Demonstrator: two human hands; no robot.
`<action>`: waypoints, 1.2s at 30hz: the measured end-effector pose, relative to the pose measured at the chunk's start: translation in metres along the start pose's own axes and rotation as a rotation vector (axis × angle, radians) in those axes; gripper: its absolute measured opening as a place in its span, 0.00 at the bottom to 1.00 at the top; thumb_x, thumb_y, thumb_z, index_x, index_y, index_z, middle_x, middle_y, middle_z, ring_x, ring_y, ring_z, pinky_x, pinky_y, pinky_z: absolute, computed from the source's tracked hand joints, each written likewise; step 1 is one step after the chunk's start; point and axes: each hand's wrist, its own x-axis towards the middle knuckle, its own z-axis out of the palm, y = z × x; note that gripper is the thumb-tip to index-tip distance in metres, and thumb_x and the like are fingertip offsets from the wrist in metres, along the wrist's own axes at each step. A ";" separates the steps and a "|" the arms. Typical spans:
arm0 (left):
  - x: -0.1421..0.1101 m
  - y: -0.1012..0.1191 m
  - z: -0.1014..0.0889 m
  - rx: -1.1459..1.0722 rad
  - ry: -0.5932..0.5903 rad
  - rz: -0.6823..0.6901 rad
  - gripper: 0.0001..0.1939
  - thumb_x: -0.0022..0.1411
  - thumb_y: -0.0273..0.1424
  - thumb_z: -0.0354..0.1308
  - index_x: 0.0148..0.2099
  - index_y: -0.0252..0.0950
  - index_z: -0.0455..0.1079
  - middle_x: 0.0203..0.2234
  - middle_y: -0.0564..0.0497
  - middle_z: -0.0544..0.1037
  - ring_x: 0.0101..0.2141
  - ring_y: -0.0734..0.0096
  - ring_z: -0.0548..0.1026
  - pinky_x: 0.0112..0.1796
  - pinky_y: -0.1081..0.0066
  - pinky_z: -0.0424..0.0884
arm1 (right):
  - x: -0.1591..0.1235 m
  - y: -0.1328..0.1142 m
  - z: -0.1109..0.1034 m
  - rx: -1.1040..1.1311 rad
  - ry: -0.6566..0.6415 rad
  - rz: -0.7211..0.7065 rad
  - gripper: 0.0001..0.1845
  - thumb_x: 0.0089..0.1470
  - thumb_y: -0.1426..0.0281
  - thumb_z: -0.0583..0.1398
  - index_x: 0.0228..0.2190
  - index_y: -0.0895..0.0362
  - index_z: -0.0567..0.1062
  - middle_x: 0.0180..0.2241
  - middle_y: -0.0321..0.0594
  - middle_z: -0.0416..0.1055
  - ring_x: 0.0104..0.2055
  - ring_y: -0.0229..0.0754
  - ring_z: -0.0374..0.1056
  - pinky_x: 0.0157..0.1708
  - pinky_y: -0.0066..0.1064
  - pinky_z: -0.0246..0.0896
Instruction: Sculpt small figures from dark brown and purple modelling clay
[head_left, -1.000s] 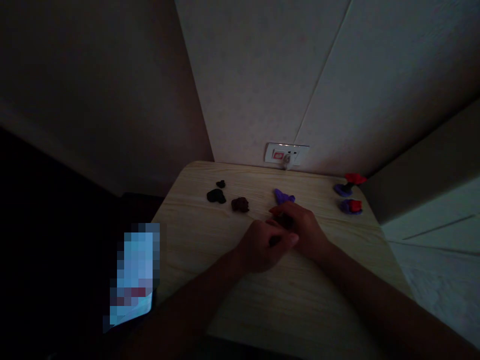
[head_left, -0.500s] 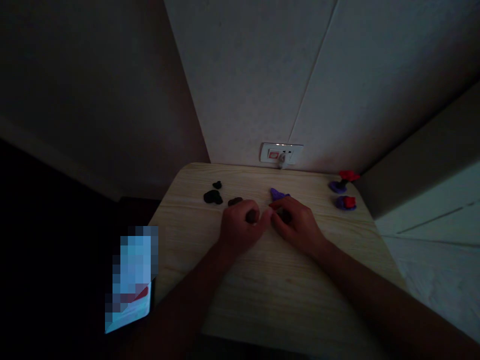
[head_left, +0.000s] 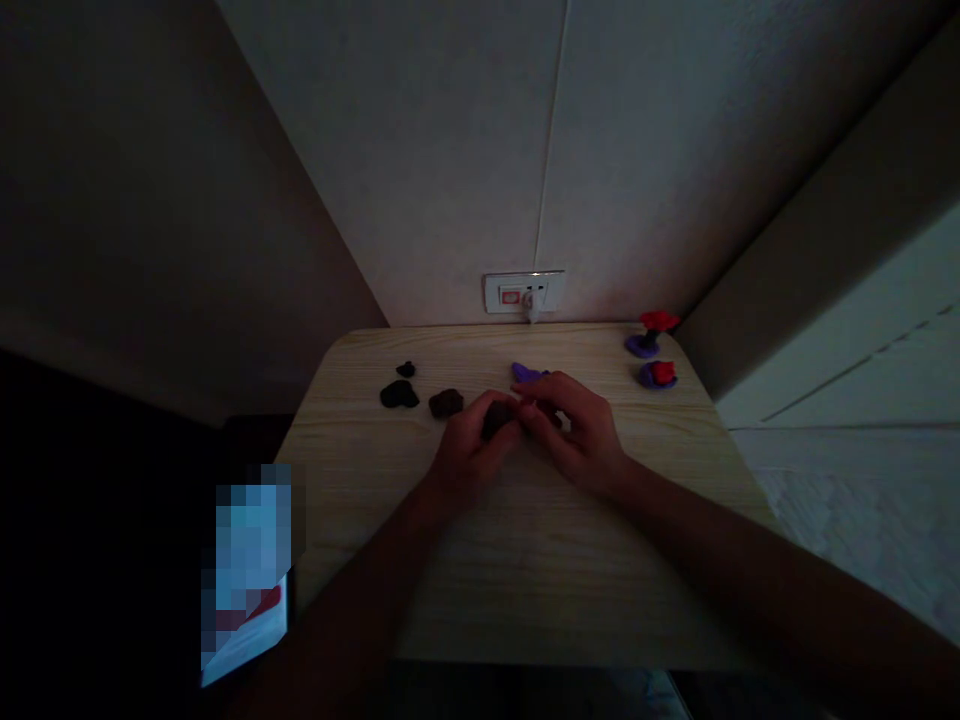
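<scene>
My left hand [head_left: 474, 445] is closed around a dark brown lump of modelling clay [head_left: 495, 418]. Fingertips of my right hand [head_left: 581, 430] are pinched together against the left fingertips, with a small reddish spot between them; what they hold is too dark to make out. Under the right palm a dark brown patch shows, partly hidden. Just behind the right hand lies purple clay [head_left: 528, 373], its right part covered by the fingers. A separate brown clay lump [head_left: 446, 403] rests left of my left hand.
Two black clay pieces, a larger one [head_left: 399, 394] and a smaller one [head_left: 406, 369], lie on the wooden table [head_left: 480, 570]. At the back right stand a red-topped figure on a purple base [head_left: 643, 346] and a red piece [head_left: 663, 373] in purple clay. A lit screen [head_left: 251, 620] is at lower left.
The view has shifted, so the table's things sit further left. My hands have drawn together, their fingertips now meeting, and the brown lump beside the left hand shows more fully.
</scene>
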 end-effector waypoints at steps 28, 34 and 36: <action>0.003 -0.017 0.007 -0.403 0.130 -0.126 0.21 0.64 0.48 0.60 0.45 0.34 0.75 0.32 0.48 0.75 0.31 0.70 0.70 0.31 0.71 0.66 | -0.001 0.001 0.008 -0.045 -0.008 -0.024 0.11 0.60 0.70 0.65 0.45 0.55 0.81 0.33 0.40 0.70 0.28 0.36 0.65 0.27 0.29 0.66; 0.000 -0.015 0.006 -0.376 0.103 -0.116 0.20 0.66 0.46 0.58 0.48 0.34 0.75 0.36 0.45 0.78 0.34 0.69 0.72 0.33 0.71 0.68 | -0.001 -0.003 0.009 -0.058 -0.028 -0.064 0.11 0.62 0.73 0.62 0.45 0.55 0.81 0.33 0.42 0.74 0.33 0.39 0.70 0.32 0.31 0.70; -0.001 -0.014 0.007 -0.395 0.111 -0.127 0.20 0.66 0.46 0.58 0.48 0.34 0.75 0.37 0.44 0.78 0.35 0.67 0.74 0.35 0.71 0.68 | -0.002 -0.003 0.010 -0.065 -0.033 -0.071 0.10 0.62 0.73 0.61 0.44 0.55 0.80 0.34 0.42 0.74 0.34 0.40 0.71 0.33 0.32 0.70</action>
